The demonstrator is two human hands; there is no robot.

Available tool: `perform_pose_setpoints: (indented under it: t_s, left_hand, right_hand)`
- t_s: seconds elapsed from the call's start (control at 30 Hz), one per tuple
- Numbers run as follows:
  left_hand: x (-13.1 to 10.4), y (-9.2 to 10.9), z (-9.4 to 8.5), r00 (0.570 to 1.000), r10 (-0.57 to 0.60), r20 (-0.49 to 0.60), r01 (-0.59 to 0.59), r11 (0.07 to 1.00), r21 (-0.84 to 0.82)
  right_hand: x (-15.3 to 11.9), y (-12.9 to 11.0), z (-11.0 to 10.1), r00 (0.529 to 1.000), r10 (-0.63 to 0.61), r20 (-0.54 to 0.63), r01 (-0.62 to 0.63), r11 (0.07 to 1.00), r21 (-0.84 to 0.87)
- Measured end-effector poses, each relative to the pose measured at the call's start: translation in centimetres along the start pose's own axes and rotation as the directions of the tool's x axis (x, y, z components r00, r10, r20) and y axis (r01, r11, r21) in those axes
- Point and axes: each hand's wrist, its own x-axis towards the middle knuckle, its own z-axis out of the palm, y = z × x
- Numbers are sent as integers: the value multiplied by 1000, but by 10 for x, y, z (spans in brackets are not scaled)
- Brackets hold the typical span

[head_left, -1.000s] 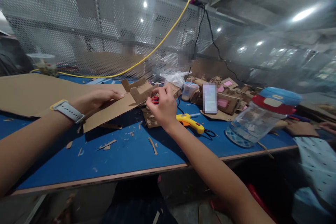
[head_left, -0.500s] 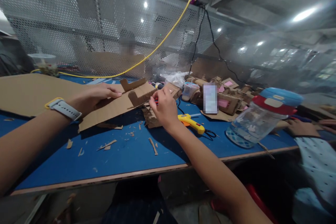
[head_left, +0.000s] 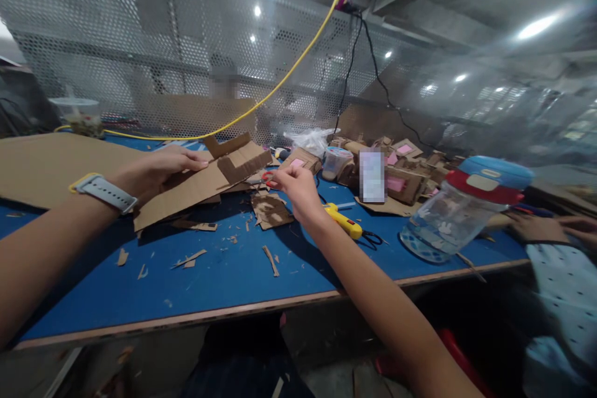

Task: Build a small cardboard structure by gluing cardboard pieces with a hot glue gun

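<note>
A: Where does your cardboard piece (head_left: 193, 193) sit, and what do your hands have?

B: It slants above the blue table (head_left: 219, 289), left of centre, with two folded tabs (head_left: 247, 160) standing at its far end. Your left hand (head_left: 175, 165) grips the far long edge, one digit laid over the face; the others are hidden. Your right hand (head_left: 301, 189) has its fingertips on the red handles of the scissors (head_left: 268, 179), whose blades point at the board. You cannot tell from here whether they touch it, or how firmly you hold them.

A: How should the board feel to you?

B: Light, most likely, and dry enough not to slip. Expect the broad panel to be fairly stiff, but the tabs should give at their folds, and pressing there could crease or tear them.

A: So where is your best hold?

B: On the flat panel beside that far edge, much as you have it, clear of the tabs and blades. For the scissors, the loops: they are probably small, rigid and easily steered.
</note>
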Motion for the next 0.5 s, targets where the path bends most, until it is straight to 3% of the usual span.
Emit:
perform_pose_setpoints:
  t_s: [0.23,0.5]
  left_hand:
    - [-2,6,4,998,-61,-6,61,998,-35]
    - [-9,12,8,999,-44,-7,44,997,-60]
  right_hand:
    - [-4,-5,-1,979,166,122,-188,961,201]
    - [-8,-13,0,927,244,286,-314,921,229]
